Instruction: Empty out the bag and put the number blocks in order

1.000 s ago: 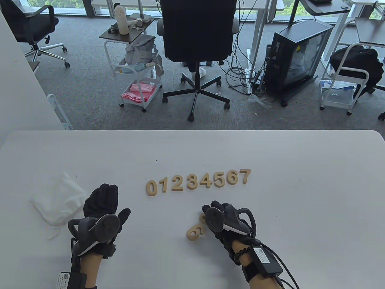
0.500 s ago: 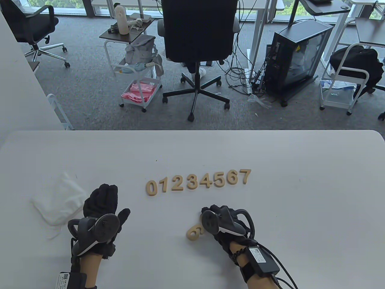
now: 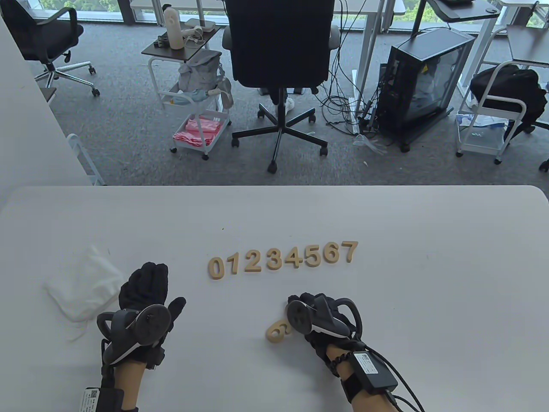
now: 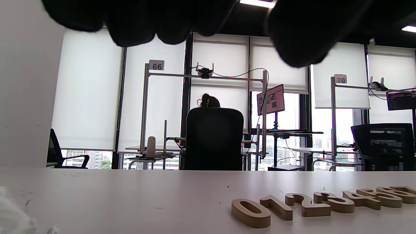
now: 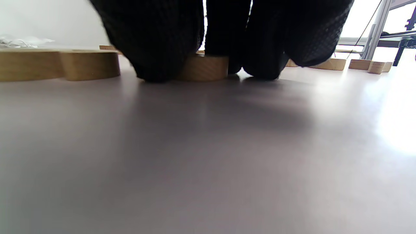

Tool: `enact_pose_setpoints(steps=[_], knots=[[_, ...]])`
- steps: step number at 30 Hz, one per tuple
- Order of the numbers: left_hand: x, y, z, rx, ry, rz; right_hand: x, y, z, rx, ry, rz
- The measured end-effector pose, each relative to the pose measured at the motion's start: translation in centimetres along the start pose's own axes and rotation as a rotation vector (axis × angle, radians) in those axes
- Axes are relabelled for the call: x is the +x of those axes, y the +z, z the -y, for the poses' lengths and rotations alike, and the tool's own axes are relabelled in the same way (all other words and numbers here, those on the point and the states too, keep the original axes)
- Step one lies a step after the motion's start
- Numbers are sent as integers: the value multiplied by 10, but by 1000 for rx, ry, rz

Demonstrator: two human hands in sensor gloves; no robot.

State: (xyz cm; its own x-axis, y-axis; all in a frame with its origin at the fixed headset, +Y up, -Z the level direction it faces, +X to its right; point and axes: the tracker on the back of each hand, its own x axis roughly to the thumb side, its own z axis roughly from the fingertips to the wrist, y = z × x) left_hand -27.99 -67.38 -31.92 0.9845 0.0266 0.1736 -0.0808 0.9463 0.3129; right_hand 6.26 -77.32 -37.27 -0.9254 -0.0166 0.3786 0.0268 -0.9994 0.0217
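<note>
Wooden number blocks 0 to 7 lie in a row mid-table; the row also shows in the left wrist view. A loose looped block, a 6 or a 9, lies nearer me. My right hand is down on the table just right of it. In the right wrist view its fingertips close around another block that lies on the table; the tracker mostly hides this block from above. My left hand rests flat on the table, holding nothing. The white bag lies crumpled to its left.
The white table ends at its far edge, with a black office chair just beyond it. Carts, a computer case and cables stand on the floor behind.
My right hand has slid slightly toward me and left, and now covers more of the block under it. The left hand, the bag and the row have not moved.
</note>
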Motion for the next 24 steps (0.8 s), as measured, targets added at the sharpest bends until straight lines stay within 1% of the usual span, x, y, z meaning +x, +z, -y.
enact_pose_setpoints(steps=[9, 11, 14, 18, 21, 24], knots=[[0, 0, -1, 4, -1, 0, -8, 0, 0, 1, -84, -15], [0, 0, -1, 4, -1, 0, -12, 0, 1, -5, -144, -33], [0, 0, -1, 4, -2, 0, -18, 2, 5, -24, -178, -50], [-1, 0, -1, 6, -1, 0, -30, 7, 16, -72, -221, -84], [-1, 0, -1, 8, -3, -1, -45, 14, 30, -136, -261, -125], [-1, -1, -1, 8, -3, -2, -68, 21, 43, -197, -298, -183]])
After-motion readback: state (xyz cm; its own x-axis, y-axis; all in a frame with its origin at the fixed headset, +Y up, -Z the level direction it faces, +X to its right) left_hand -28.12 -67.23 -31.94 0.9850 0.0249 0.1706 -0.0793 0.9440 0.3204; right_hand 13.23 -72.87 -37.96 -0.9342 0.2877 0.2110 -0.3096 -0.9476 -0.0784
